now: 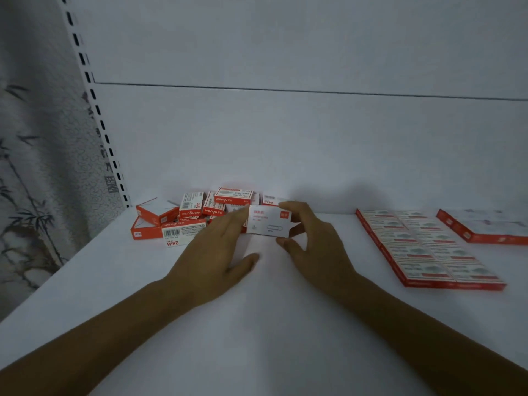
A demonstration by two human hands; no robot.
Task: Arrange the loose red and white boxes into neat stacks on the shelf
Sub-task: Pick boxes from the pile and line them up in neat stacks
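A small red and white box [267, 222] is held above the white shelf [257, 324] in the middle of the view. My right hand [311, 241] pinches its right end between forefinger and thumb. My left hand [213, 252] touches its left edge with nearly straight fingers, thumb spread out below. Behind and to the left lies a loose pile of red and white boxes [197, 217], some tilted or on their sides. On the right lie neat flat rows of boxes [425, 247].
Another flat group of boxes [485, 227] sits at the far right edge. The shelf's white back panel [285, 144] rises behind the pile. A slotted upright [100, 121] stands on the left, with a patterned wall beyond it.
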